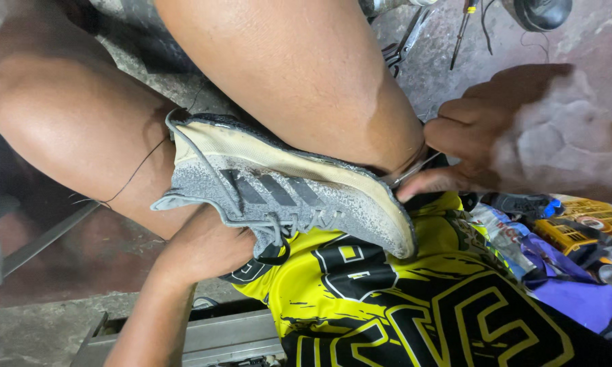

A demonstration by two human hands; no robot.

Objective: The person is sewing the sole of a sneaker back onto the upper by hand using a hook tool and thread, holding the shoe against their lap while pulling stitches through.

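Here, right hand (476, 146) closed on thin metal needle (409, 172) at sole edge of grey sneaker (285, 194); left hand (207, 248) inside the sneaker, grip hidden.

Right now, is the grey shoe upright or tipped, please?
Tipped: the grey shoe lies sideways between the knees, its pale sole edge facing up.

Grey knit sports shoe (279, 194) with three dark stripes and cream sole; near right, yellow-and-black patterned cloth (401, 306); far right, purple plastic wrapper (578, 295).
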